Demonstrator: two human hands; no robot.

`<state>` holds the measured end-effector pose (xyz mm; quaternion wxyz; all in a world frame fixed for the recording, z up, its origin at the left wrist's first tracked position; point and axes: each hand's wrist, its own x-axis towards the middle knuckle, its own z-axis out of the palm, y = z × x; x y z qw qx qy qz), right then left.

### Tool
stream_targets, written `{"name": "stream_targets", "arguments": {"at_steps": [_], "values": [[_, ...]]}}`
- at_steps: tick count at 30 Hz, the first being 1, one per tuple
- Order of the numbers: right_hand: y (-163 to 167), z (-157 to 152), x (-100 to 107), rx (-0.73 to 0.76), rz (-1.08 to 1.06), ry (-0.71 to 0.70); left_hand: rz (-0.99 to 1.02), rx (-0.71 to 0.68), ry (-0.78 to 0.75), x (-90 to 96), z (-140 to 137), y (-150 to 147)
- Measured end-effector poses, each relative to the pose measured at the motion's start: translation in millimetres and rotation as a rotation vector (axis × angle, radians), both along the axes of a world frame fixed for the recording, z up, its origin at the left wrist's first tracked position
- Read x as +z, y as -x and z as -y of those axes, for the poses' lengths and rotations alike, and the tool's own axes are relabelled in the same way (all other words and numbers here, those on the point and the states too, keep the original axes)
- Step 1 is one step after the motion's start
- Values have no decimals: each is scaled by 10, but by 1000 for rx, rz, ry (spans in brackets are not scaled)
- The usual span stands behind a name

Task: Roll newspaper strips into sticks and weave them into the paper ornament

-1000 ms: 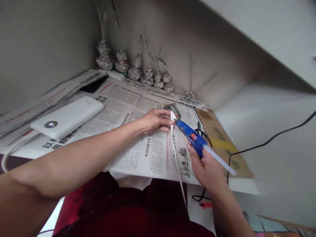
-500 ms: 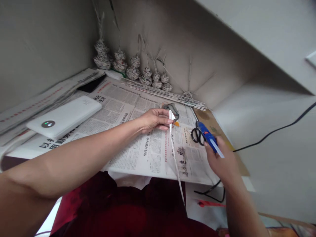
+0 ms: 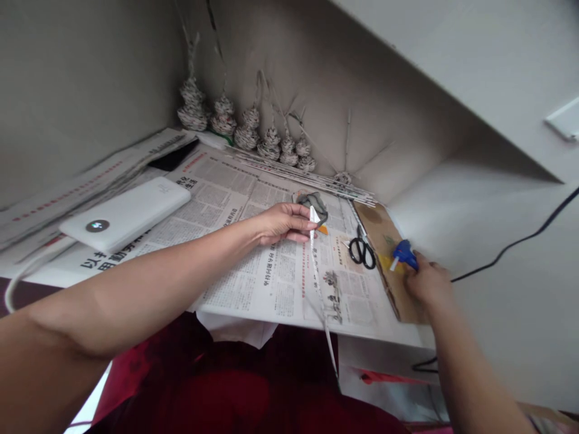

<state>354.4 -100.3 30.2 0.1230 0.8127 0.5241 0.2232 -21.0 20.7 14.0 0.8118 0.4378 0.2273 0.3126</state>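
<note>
Between the fingertips of my left hand [image 3: 288, 223] is the folded white tip of a long, thin paper strip [image 3: 315, 265], which hangs down past the table edge toward my lap. My right hand [image 3: 429, 278] is closed around a blue glue gun [image 3: 404, 255] with a whitish glue stick poking out of it, over the brown cardboard [image 3: 377, 226] at the table's right side. Black-handled scissors [image 3: 362, 253] lie to the left of the glue gun. Just behind my left hand sits a crumpled grey-green cloth-like item [image 3: 315, 205].
Newspaper [image 3: 244, 271] covers the table. Several woven paper gourds [image 3: 246, 135] stand along the back wall, with thin paper rods [image 3: 312, 178] lying before them. A white power bank [image 3: 131, 211] rests at left. A black cord [image 3: 502, 253] runs along the right wall.
My right hand has carried the glue gun rightward, away from the scissors and over the cardboard, and its stick now points left. My left hand keeps its pinch on the paper strip.
</note>
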Motion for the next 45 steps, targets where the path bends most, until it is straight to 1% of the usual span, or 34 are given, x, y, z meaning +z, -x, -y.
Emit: {"name": "stream_targets", "arguments": {"at_steps": [2,4,6,7,8,9,10,11,13,14,15,16,17,19,21,23,28,32,38,40,42,44,45], "values": [[2,-145,-84,-17,-29,6,12,-11,13,-4,-10,7],[36,-252,-108,-37,-66,11,33,-28,19,-8,-28,16],[143,-295,-59,-74,-108,-4,52,-31,25,-14,-49,24],[240,-294,-13,-86,-126,-32,58,-25,31,-17,-60,27],[372,-283,38,-81,-128,-90,60,-16,39,-20,-70,29],[540,-267,88,4,-125,-177,59,-7,51,-25,-79,31],[739,-250,131,113,-176,-249,59,2,61,-30,-88,32],[962,-240,162,221,-301,-277,59,8,71,-36,-96,33],[1432,-250,176,459,-698,-218,64,25,85,-50,-113,33],[1651,-272,161,537,-892,-135,66,38,91,-57,-123,34],[1843,-305,135,575,-1022,-74,67,51,96,-63,-134,36],[2001,-344,102,589,-1083,-69,67,63,102,-68,-147,40],[2121,-386,66,597,-1101,-82,67,72,109,-69,-161,45],[2255,-465,0,598,-1141,-99,83,76,131,-66,-189,62],[2289,-522,-50,582,-1212,-102,115,74,157,-58,-215,83],[2278,-556,-90,553,-1337,-73,141,73,180,-50,-232,100],[2224,-591,-211,459,-1776,40,159,45,189,-60,-241,105],[2189,-605,-285,390,-2042,92,164,30,173,-81,-245,95],[2188,-598,-266,304,-2274,166,154,47,175,-84,-242,92],[2191,-601,-259,251,-2396,221,163,55,181,-82,-235,90],[2190,-605,-257,196,-2512,305,173,58,183,-83,-230,88],[2187,-603,-254,173,-2541,363,176,57,182,-90,-232,87],[2186,-600,-251,183,-2498,361,176,59,180,-95,-236,86]]}}
